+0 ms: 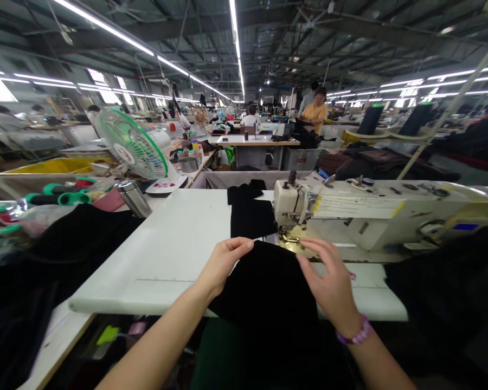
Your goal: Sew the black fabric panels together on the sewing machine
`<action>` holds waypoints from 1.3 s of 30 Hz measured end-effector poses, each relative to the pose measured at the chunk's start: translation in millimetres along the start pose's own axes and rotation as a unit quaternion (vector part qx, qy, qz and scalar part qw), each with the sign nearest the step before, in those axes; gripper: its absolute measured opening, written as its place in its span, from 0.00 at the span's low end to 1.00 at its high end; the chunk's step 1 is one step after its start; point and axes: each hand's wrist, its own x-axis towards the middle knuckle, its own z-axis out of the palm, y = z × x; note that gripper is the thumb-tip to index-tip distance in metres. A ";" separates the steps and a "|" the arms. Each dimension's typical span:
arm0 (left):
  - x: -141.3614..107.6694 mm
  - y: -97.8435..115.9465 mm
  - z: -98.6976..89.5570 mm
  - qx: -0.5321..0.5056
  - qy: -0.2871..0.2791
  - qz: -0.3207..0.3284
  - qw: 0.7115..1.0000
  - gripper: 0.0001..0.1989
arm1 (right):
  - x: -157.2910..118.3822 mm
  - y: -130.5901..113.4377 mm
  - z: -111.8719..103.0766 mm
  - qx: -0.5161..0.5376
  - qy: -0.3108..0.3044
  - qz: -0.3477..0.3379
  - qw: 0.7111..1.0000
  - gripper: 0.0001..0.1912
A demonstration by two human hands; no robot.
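A black piece of fabric hangs over the front edge of the sewing table toward my lap. My left hand pinches its upper left corner between thumb and fingers. At the upper right corner is my right hand, thumb tip against the cloth edge and fingers stretched apart toward the presser foot. The white sewing machine stands just beyond that hand. Another black fabric piece lies flat left of the needle area; whether it joins the held cloth cannot be made out.
The white tabletop extends left. Beside it are a green-rimmed fan, a steel flask, thread cones and dark cloth. More dark fabric is heaped at right. A person in a yellow top stands farther back.
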 end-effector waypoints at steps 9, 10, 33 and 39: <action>1.5 1.4 4.0 0.014 -0.027 0.015 0.999 0.14 | 35.5 -19.4 46.7 0.125 -0.180 -0.009 0.976 0.01; 2.3 0.3 3.0 0.008 -0.029 0.011 0.999 0.14 | 36.3 -16.1 48.6 0.133 -0.187 -0.002 0.973 0.01; 39.0 -20.8 -43.6 0.161 0.153 0.061 0.973 0.06 | -20.2 -60.3 -34.0 0.125 -0.200 0.106 0.966 0.10; -37.2 26.8 -18.1 0.242 0.093 0.248 0.933 0.08 | 6.8 -63.4 -16.2 0.177 -0.183 0.129 0.959 0.13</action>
